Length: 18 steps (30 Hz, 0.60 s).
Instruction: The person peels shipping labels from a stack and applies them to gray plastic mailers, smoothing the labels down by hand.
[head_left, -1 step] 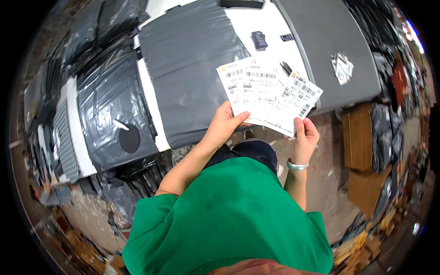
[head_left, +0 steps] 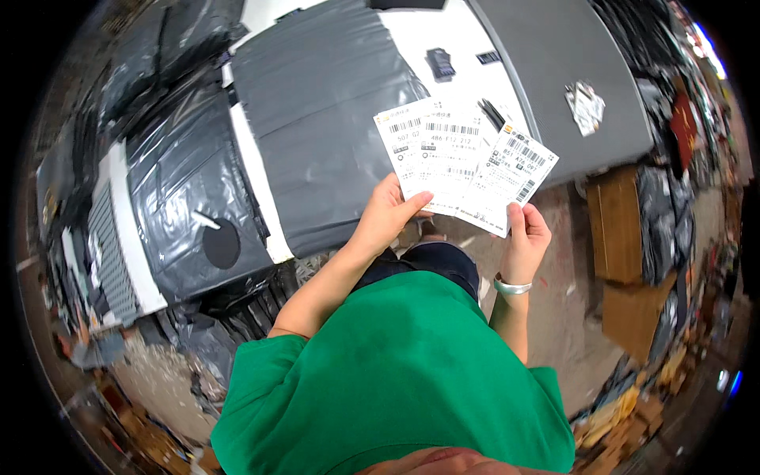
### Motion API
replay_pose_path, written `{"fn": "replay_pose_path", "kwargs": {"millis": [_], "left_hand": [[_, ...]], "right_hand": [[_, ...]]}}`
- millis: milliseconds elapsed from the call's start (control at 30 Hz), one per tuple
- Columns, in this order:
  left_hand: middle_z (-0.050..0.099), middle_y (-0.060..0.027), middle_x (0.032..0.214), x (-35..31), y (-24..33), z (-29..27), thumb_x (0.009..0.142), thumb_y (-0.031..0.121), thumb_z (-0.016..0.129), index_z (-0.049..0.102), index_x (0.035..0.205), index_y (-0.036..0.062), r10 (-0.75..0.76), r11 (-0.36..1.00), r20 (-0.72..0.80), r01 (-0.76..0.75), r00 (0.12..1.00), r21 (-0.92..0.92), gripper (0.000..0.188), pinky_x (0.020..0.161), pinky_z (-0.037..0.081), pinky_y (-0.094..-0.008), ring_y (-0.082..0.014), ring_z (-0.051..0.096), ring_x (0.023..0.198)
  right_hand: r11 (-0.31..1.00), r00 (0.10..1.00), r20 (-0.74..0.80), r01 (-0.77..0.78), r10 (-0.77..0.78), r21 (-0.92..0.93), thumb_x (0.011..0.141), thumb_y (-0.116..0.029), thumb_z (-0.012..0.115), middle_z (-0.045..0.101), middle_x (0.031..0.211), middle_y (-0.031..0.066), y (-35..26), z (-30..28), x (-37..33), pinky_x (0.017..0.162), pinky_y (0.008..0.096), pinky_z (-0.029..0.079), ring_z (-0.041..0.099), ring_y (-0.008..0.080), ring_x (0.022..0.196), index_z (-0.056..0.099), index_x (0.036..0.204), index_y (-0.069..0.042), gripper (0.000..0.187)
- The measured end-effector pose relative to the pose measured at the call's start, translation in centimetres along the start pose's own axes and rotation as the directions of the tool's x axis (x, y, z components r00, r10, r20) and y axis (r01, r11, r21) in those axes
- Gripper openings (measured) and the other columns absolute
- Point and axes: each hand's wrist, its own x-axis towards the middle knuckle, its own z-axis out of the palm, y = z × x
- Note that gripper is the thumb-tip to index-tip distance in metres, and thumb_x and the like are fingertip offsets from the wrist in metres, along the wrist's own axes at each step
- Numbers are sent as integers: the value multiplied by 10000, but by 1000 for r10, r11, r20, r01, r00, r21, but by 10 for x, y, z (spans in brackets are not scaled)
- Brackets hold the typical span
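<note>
Labels [head_left: 450, 162] fan out over the near edge of the bench [head_left: 467, 36], the left hand [head_left: 389, 211] clamped on their lower edge, the right hand [head_left: 530, 233] pinching the rightmost one; a loosened grip could let overlapping ones slide to the floor [head_left: 558, 317].

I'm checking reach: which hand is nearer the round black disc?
Left. The left hand sits to the right of the round black disc, apart from it; the right hand is farther right.
</note>
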Motion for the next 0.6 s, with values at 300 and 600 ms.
{"fn": "replay_pose_path", "kwargs": {"millis": [300,600], "left_hand": [[588,-91,1003,-44,-27,35,794,37,573,463,1084,-22,-79,996,264,85,961,-11,316,677,488,-225,-122,579,853],[588,-81,1009,-89,-63,118,787,34,578,471,1087,-8,-74,989,320,30,945,142,321,693,479,-230,-115,572,871]], "right_hand": [[989,928,-344,122,-145,-87,846,-72,516,586,709,53,-7,-40,-103,421,203,415,523,76,537,565,815,38,124],[982,912,-377,185,-160,30,848,-49,501,592,657,76,-15,-137,-149,433,195,424,523,79,496,536,839,56,111]]}}
